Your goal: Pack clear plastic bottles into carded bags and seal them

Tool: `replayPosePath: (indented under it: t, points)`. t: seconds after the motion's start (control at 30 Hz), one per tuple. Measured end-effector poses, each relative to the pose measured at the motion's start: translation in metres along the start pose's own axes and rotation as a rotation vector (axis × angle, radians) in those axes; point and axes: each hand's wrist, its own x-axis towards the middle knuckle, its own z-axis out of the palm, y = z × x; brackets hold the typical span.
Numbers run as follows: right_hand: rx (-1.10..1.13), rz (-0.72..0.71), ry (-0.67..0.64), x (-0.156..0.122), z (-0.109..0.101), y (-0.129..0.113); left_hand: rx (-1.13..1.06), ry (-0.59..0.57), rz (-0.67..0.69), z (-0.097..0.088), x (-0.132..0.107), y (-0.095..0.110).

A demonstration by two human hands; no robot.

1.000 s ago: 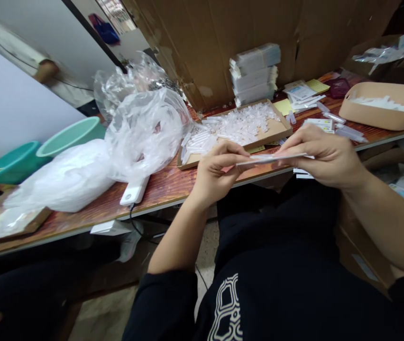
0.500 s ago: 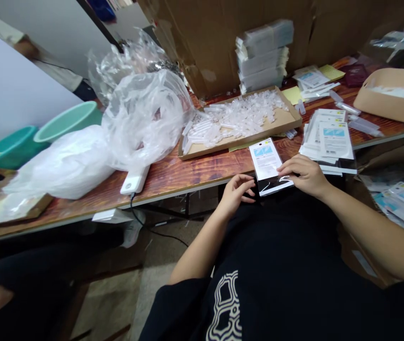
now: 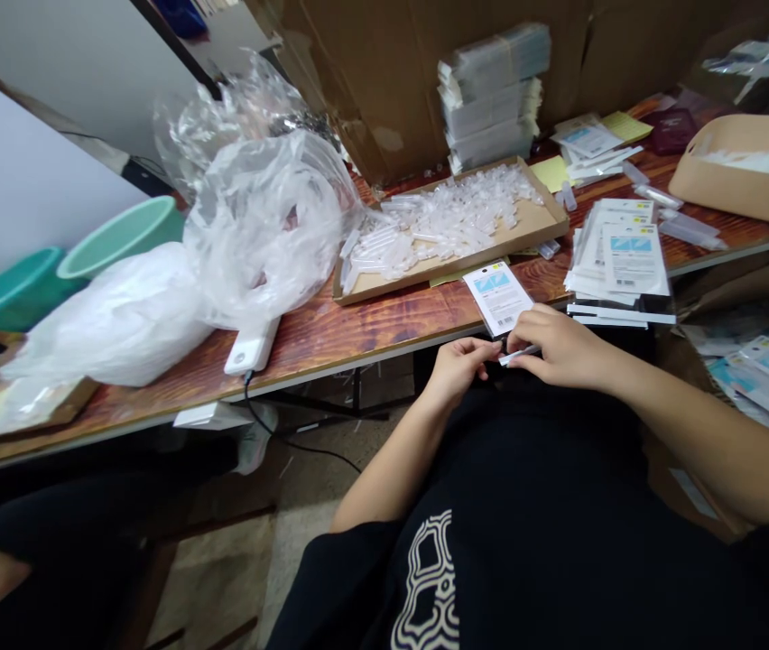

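Observation:
A flat white packet with a blue label and barcode [image 3: 498, 298] lies at the near edge of the wooden table [image 3: 330, 329]. My right hand [image 3: 553, 348] presses its near end with closed fingers. My left hand [image 3: 458, 366] meets it from the left, fingers pinched on the packet's bottom flap. Both hands sit just over the table edge above my dark shirt.
A stack of like packets [image 3: 618, 262] lies right of my hands. Behind is a cardboard tray of clear plastic tubes [image 3: 449, 226]. Crumpled plastic bags [image 3: 263, 226], two teal bowls [image 3: 66, 266], a white power bank [image 3: 249, 348], a tan basket [image 3: 750, 171] and cardboard walls surround.
A second ago both hands held the packet edge-on in the air. It came down flat on the table edge, and now both hands pinch its near end.

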Motion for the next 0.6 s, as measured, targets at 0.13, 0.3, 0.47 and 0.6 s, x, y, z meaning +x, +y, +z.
replayPosePath:
  t: [0.13, 0.3, 0.47, 0.6]
  points:
    - [0.005, 0.134, -0.108, 0.013, 0.008, -0.001, -0.005, -0.002, 0.016, 0.003, 0.000, 0.000]
    - [-0.049, 0.125, -0.122, 0.016, 0.008, 0.002, -0.026, -0.031, 0.011, 0.004, 0.001, 0.000]
    - [-0.091, 0.070, -0.141, 0.013, 0.012, 0.006, -0.060, -0.039, -0.009, 0.007, 0.003, -0.003]
    - [-0.003, 0.014, -0.164, 0.009, 0.003, 0.009, -0.081, 0.005, 0.010, 0.007, 0.006, -0.003]
